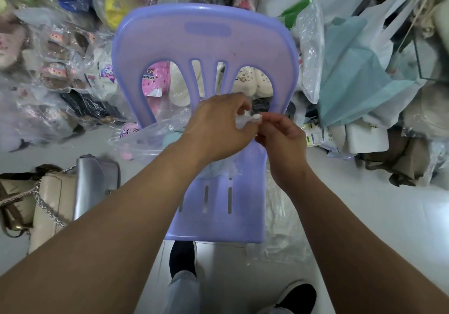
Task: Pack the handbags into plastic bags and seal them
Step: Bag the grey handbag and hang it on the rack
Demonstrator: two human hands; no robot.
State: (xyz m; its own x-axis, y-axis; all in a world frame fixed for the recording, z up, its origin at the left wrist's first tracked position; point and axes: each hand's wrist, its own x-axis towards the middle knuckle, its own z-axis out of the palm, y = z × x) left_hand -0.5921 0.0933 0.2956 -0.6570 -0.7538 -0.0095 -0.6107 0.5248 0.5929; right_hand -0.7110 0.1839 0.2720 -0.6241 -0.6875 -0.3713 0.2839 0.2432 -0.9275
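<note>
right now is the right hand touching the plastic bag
Touching. The head view shows the right hand with its fingertips pinching the twisted neck of the plastic bag, just across from the left hand, which grips the same neck.

Both forearms reach up to mid-frame; left hand (218, 129) and right hand (283, 138) meet, fingers curled, pinching the plastic bag (246, 120).

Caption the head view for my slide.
Left hand and right hand pinch the mouth of a plastic bag over a chair.

lilac chair (206, 46), silver handbag (94, 187)
</note>
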